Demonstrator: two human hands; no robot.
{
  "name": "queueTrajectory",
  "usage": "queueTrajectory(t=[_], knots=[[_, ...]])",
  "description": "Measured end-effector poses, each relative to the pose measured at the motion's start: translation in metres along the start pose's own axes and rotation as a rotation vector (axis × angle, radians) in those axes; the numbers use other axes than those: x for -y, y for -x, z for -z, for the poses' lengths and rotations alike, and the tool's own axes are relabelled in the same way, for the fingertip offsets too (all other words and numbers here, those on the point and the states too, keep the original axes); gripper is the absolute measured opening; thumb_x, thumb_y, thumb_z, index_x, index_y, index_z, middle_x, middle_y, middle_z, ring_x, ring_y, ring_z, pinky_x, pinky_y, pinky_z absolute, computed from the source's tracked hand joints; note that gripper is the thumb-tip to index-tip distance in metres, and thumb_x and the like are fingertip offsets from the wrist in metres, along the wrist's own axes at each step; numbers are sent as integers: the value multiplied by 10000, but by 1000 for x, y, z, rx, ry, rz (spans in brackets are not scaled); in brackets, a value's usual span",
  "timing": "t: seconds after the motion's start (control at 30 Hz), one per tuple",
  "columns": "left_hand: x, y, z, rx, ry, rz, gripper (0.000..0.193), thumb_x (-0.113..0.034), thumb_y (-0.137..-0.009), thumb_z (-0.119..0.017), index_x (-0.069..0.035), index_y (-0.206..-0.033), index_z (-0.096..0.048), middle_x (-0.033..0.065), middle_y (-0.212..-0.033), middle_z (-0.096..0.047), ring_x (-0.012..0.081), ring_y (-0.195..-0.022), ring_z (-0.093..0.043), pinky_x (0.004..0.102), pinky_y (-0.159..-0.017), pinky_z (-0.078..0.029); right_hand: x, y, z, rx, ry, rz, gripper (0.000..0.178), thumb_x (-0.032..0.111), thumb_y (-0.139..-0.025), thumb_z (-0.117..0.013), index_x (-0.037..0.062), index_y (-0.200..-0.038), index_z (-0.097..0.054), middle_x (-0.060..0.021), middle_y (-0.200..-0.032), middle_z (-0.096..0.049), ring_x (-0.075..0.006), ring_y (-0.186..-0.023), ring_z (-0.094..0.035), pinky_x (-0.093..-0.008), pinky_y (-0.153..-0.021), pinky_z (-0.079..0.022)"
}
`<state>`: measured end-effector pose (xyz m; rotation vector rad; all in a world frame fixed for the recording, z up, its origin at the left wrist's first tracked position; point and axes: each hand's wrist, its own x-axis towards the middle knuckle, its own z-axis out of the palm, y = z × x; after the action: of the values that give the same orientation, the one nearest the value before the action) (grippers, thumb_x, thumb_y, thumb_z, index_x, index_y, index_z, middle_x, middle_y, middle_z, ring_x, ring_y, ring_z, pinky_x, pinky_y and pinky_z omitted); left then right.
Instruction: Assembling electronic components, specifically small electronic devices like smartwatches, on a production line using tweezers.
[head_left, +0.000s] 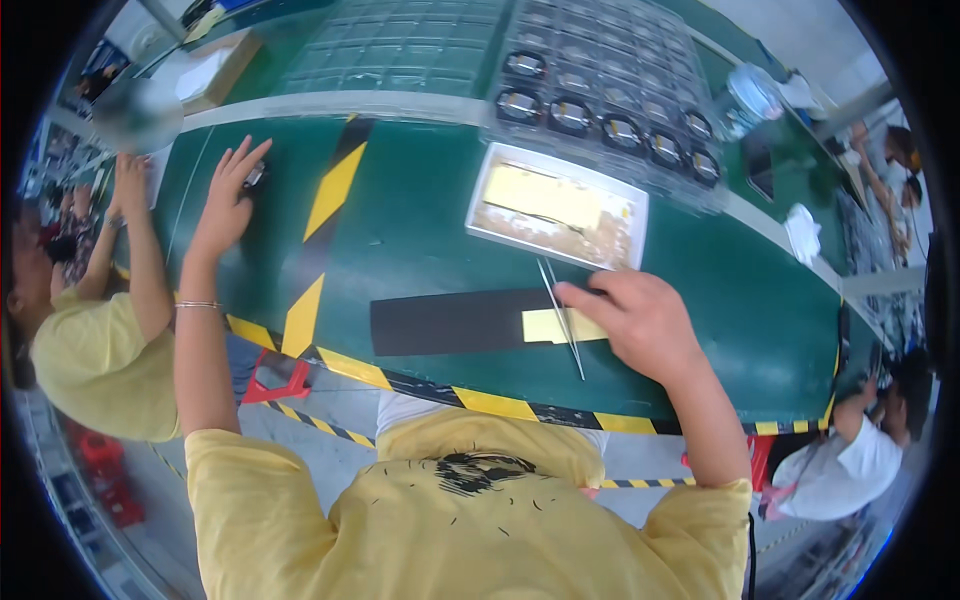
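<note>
Yellow shirt cloth (580, 540) on the wearer's chest is nearest the camera, just short of the green-topped desk (420, 250), whose near edge carries yellow-and-black striped tape (495, 403). Toward the right half of that edge, the right hand (645, 325) rests palm down over a long flat black strip (440, 325) and a pale yellow rectangular piece (542, 326) lying on its right part. Slim silver metal tweezers (568, 343) lie just left of the hand, at the index fingertip, and cross the strip with their long axis running from the near edge toward the far one. I cannot tell whether the right grip pinches them or only touches them; the right hand is by far the nearer to them. Beyond, toward the far edge, sits a shallow white rectangular box (500, 238) with a yellow sheet (540, 195) inside. Near the desk's far left corner, the left hand (226, 200) has a wide grip, fingers spread, with a small black shiny-topped piece (257, 177) between index finger and thumb; contact there is unclear
</note>
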<state>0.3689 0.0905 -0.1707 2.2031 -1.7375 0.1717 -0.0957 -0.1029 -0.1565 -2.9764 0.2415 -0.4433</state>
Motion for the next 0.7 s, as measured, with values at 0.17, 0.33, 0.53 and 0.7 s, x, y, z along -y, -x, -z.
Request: queueTrajectory(t=[0.17,0.33,0.53,0.7], knots=[[-3,-19,-2,182,181,140,599,134,-622,-455,-37,-1189,-544,175,-1217,-511,330,-1174,-476,343,-1041,-340,8,-5,-1,134,129,181,311,80,-684,-618,126,-990,-649,-22,-916,-578,-186,-743,-570,-288,-633,-482],[-36,-43,0,234,84,241,273,12,-724,-580,-25,-993,-555,108,-953,-578,245,-908,-574,304,-851,-451,4,-3,-5,66,182,386,170,92,-707,-636,91,-876,-618,-21,-909,-584,-177,-758,-572,-283,-668,-491],[-96,-56,-14,311,847,595,122,-218,-902,-569,-101,-905,-535,0,-809,-591,90,-643,-587,195,-568,-473,7,-4,3,-377,86,315,119,34,-715,-647,66,-827,-621,-58,-881,-616,-200,-835,-608,-350,-850,-503],[-187,-67,-24,176,1586,494,344,-225,-942,-517,5,-1197,-502,116,-983,-633,194,-874,-663,227,-676,-568,3,-12,-3,-728,-775,-269,163,11,-843,-499,25,-1006,-504,-97,-878,-572,-219,-855,-604,-390,-883,-471]])
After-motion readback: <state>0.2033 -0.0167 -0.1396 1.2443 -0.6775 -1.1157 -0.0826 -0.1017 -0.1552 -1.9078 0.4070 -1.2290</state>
